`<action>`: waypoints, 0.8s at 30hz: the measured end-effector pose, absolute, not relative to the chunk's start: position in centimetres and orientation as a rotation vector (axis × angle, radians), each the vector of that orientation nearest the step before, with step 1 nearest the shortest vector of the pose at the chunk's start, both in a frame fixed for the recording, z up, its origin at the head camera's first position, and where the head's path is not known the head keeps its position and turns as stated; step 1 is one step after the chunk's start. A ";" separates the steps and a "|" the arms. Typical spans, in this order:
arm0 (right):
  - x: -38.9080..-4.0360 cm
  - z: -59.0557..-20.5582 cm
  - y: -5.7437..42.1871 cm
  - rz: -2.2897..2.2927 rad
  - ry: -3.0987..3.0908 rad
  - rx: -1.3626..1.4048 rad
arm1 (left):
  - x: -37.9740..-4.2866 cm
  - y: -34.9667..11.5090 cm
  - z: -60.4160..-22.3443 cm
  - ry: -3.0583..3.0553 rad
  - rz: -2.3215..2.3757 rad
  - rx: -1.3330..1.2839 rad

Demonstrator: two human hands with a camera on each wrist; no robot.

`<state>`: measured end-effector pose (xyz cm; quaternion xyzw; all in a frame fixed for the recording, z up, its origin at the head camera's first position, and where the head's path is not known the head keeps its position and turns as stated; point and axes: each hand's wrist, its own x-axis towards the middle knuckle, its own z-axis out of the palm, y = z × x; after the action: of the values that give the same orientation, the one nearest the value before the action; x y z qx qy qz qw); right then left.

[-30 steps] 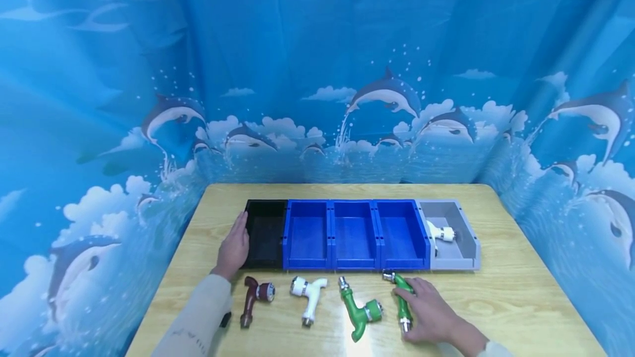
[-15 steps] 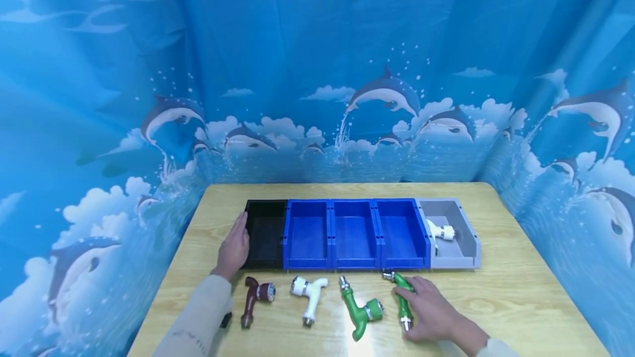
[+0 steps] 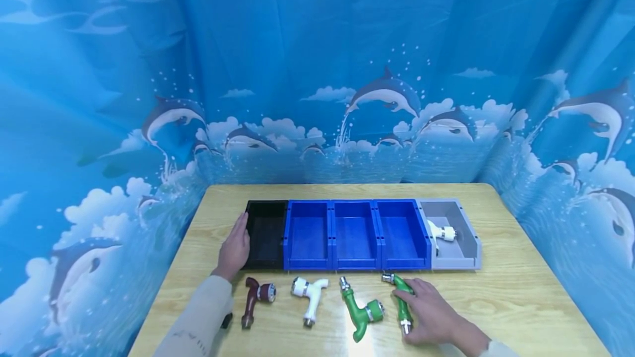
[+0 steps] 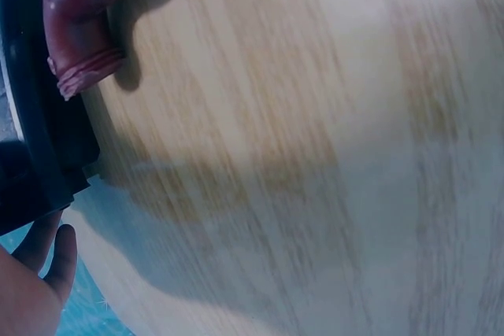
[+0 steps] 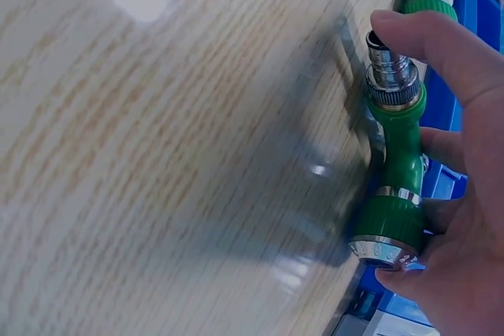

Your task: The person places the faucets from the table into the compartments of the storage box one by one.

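Down at the lower right of the head view, the right hand (image 3: 431,312) is grasping a glossy green tap with silvery metal ends (image 3: 403,308); the right wrist view is showing the thumb at the threaded metal end and fingers reaching behind the green body. Whether that tap is touching the pale wood-grain table (image 3: 526,296), I can't tell. Over at centre left, the left hand (image 3: 234,248) is gripping nothing, its fingers lying extended against the outer side of a black plastic bin (image 3: 265,265). Three blue plastic bins (image 3: 354,263) are sitting beside it in a row across the middle, and a grey plastic bin (image 3: 456,263) is closing the line at the right, a white tap with a silvery collar (image 3: 445,233) lying inside. Along the lower centre, a dark maroon tap (image 3: 251,299), a second white tap (image 3: 312,296) and a second green tap (image 3: 358,313) are lying just in front of the bins.
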<state>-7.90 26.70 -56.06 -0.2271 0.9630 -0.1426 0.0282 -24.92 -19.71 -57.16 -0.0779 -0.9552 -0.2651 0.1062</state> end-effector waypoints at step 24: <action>-7.2 -54.6 26.4 -0.444 3.009 -0.742 | -24.8 -19.7 -57.6 -2.677 -0.777 -0.277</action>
<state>-7.23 26.44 -54.60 -0.2370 0.9611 -0.1418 0.0052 -24.77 -19.72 -57.55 -0.0975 -0.9418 -0.2735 0.1694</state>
